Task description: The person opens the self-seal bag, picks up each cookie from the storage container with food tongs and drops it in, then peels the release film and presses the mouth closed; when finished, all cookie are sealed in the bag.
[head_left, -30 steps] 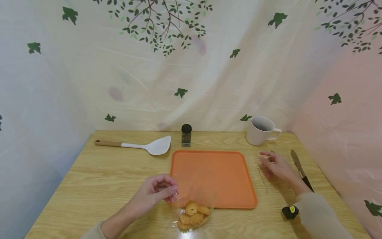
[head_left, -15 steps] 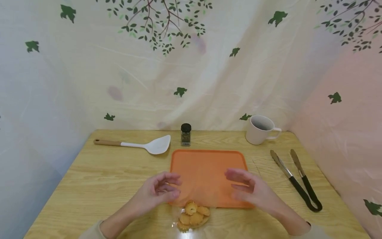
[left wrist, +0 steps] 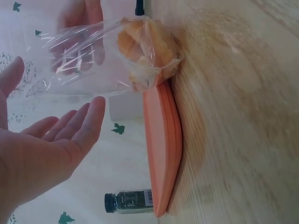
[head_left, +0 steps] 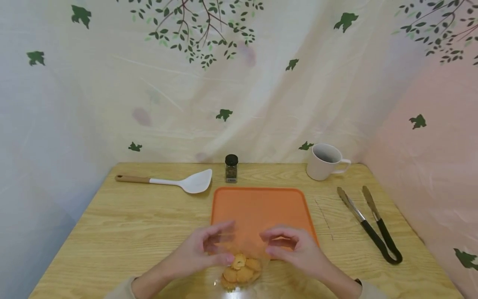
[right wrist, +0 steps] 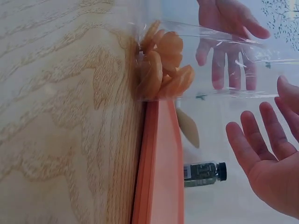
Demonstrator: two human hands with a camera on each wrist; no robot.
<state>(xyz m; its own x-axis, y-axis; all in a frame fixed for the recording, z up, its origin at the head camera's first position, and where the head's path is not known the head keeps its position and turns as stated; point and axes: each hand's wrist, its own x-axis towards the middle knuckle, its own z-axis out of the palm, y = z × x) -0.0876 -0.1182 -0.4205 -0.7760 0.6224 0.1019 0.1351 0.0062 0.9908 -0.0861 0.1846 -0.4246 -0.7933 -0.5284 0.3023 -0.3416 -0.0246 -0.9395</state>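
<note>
A clear plastic bag (left wrist: 84,60) stands upright on the table, its bottom filled with several golden cookies (head_left: 242,274) and its tall top part rising above them. My left hand (head_left: 199,253) is on the bag's left side, fingers loosely bent and apart from the thumb. On the other side is my right hand (head_left: 296,249), its thumb and fingers also spread. In the right wrist view the right palm (right wrist: 275,175) faces the bag with relaxed fingers. Neither hand grips anything. Just behind the bag lies an orange tray (head_left: 261,207).
A thin twist tie (head_left: 324,219) lies right of the tray, with black-handled tongs (head_left: 373,230) beyond it. At the back stand a white mug (head_left: 323,164) and a black-lidded spice jar (head_left: 231,170). A white spatula with a wooden handle (head_left: 164,181) lies back left.
My right hand has come from the table's right side, over the tongs, to the bag's right side. The left hand has loosened from the bag and moved slightly right. The tongs are now uncovered.
</note>
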